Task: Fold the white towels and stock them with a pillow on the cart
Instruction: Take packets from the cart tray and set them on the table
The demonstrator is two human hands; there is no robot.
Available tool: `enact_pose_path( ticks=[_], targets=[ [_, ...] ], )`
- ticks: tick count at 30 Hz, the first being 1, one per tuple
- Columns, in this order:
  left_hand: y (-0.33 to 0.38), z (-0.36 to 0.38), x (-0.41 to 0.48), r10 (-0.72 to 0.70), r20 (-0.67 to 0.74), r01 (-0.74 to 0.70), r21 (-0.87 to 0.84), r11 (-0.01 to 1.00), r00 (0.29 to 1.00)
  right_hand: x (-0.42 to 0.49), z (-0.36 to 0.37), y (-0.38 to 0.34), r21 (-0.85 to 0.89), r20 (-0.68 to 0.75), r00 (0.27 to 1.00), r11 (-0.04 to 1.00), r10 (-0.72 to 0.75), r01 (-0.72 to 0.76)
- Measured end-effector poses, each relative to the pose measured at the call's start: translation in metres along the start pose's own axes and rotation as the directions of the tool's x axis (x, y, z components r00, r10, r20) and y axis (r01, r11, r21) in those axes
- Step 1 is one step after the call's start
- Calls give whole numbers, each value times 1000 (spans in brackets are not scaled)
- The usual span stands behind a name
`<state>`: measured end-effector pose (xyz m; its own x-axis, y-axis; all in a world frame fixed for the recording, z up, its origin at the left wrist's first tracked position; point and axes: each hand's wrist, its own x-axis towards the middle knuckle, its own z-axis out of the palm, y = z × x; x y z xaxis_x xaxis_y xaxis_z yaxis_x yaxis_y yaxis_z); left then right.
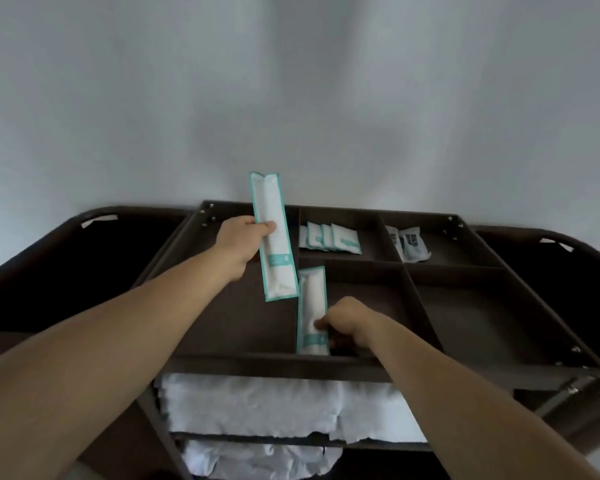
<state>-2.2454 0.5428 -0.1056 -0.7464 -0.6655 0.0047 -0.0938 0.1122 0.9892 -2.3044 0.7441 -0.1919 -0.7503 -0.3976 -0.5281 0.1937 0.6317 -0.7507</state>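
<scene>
A dark brown cart (343, 367) stands against a white wall, its top split into compartments. My left hand (243, 242) grips a long white packet with teal edges (274, 237), held upright above the top's left compartment. My right hand (347, 322) pinches a second long teal-edged packet (310, 310) that stands against the left divider of the middle front compartment. White towels (257, 407) lie folded on the shelf under the top. More white fabric (257, 459) sits on the shelf below; I cannot tell whether it is a pillow.
Several small teal-and-white sachets (329, 239) lean in the back middle compartment. Small dark-printed packets (409, 247) sit in the back right one. The front right compartment (482, 313) holds nothing. Dark bags hang at both cart ends (66, 258).
</scene>
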Motion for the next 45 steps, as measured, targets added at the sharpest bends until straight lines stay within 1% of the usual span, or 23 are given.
enact_pose_path(
  ticks=[3, 7, 10, 11, 12, 13, 14, 15, 16, 17, 18, 19, 21, 23, 25, 27, 29, 31, 34, 36, 39, 45],
  targets=[
    [2, -9, -1, 0, -1, 0, -18, 1000, 1000, 1, -1, 0, -25, 27, 999, 1000, 17, -17],
    [-1, -14, -3, -9, 24, 10, -36, 999, 1000, -1, -7, 2, -203, 60, 996, 978, 65, -51],
    [-3, -16, -1, -19, 59, 21, -29, 999, 998, -3, -12, 3, -286, 80, 992, 956, 96, -69],
    [-3, -15, 1, -24, 74, 26, -28, 999, 997, -5, -14, 1, -325, 66, 995, 944, 79, -53],
    [-2, -13, 0, -26, 91, 29, -31, 999, 996, -6, -17, -3, -400, 22, 999, 917, 29, -18],
    [0, -11, 0, -28, 106, 32, -40, 999, 994, -8, -19, -9, -483, -53, 997, 875, -55, 22],
    [3, -7, -1, -31, 116, 37, -49, 998, 993, -10, -21, -17, -521, -133, 978, 850, -162, 70],
    [6, -3, -2, -37, 130, 46, -64, 997, 991, -12, -24, -26, -456, -200, 947, 880, -250, 135],
    [8, 1, -2, -47, 158, 61, -89, 994, 986, -14, -27, -35, -281, -242, 927, 935, -286, 215],
    [10, 7, -4, -58, 202, 85, -130, 988, 978, -19, -30, -46, -41, -239, 927, 957, -288, 286],
    [12, 13, -6, -69, 254, 117, -176, 977, 965, -27, -34, -54, 126, -214, 931, 936, -297, 328],
    [13, 20, -11, -80, 307, 147, -205, 968, 948, -34, -38, -59, 188, -186, 928, 916, -322, 355],
    [14, 34, -18, -89, 382, 173, -194, 966, 920, -46, -44, -61, 140, -135, 922, 915, -362, 379],
    [13, 45, -22, -91, 428, 177, -164, 971, 899, -54, -48, -57, 93, -122, 932, 931, -341, 353],
    [10, 52, -24, -94, 466, 166, -116, 979, 880, -55, -50, -50, 122, -117, 942, 937, -313, 327],
    [7, 57, -24, -98, 469, 132, -41, 990, 878, -54, -51, -42, 144, -126, 945, 937, -300, 317],
    [5, 57, -20, -81, 421, 71, 39, 997, 903, -49, -54, -33, 138, -141, 946, 941, -291, 310],
    [4, 53, -13, -57, 329, 21, 111, 994, 943, -44, -56, -21, 96, -138, 955, 956, -261, 276],
    [4, 39, -2, -47, 229, 10, 160, 987, 972, -35, -53, 0, -2, -73, 982, 985, -172, 173],
    [2, 31, 2, -59, 214, 24, 161, 987, 975, -28, -49, 11, -71, -57, 993, 993, -101, 97],
    [-4, 24, 3, -80, 205, 47, 161, 986, 976, -17, -44, 19, -152, -75, 997, 988, -13, 2],
    [-12, 19, -1, -91, 196, 54, 187, 981, 976, -5, -39, 20, -251, -68, 996, 966, 49, -64]
  ],
)
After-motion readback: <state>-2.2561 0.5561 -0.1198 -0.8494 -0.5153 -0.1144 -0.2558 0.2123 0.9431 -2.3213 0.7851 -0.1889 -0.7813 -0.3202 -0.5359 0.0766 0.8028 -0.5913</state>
